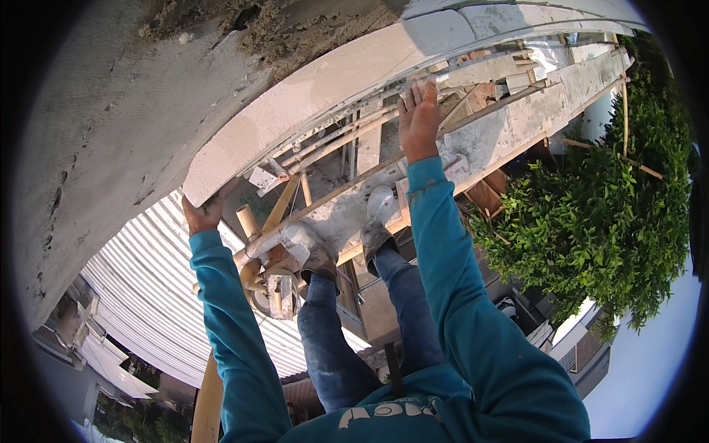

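Observation:
A long pale block [295, 111] lies along the edge of the grey wall, below rough, wet-looking mortar [310, 37]. My left hand [205, 213] grips the block's near left corner, with part of the fingers hidden against it. Towards the far right of the block, my right hand [419, 124] is raised with its fingers stretched out and nothing in it. Its fingertips are close to the block's lower edge; whether they touch it I cannot tell.
I stand in boots on a mortar-stained plank [495, 136] of a scaffold. A bucket [275, 295] with tools hangs or stands left of my legs. Bamboo poles [281, 203] and boards lie between plank and wall. Corrugated roofing [162, 295] is below left, a leafy tree [591, 214] right.

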{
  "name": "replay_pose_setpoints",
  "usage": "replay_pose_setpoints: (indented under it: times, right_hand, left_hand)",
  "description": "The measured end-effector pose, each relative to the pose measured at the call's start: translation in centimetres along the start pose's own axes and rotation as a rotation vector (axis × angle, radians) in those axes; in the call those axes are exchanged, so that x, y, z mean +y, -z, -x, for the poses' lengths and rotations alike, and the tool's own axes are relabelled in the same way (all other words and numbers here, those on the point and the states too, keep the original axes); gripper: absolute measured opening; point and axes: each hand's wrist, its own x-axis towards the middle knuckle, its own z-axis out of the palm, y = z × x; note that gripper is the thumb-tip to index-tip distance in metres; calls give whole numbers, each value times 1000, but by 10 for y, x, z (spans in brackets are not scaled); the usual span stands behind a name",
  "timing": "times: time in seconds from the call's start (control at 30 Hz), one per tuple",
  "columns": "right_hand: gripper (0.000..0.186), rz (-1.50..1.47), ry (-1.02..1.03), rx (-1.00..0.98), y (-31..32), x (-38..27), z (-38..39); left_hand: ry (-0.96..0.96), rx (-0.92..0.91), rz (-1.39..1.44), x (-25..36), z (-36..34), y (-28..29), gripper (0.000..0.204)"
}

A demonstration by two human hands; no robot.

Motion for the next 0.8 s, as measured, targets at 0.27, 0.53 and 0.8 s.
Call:
replay_pose_setpoints:
  times: [0.27,0.53,0.8]
  right_hand:
    - [90,8,-191,-213,-4,8,-43]
    - [81,-45,-110,-52,-8,22,-17]
    - [82,-231,-391,221,-6,124,81]
  left_hand:
    - [-274,571,703,-37,-20,-30,54]
    - [-459,646,-48,-55,-19,-35,55]
    - [-538,683,1030,-71,-24,-63,67]
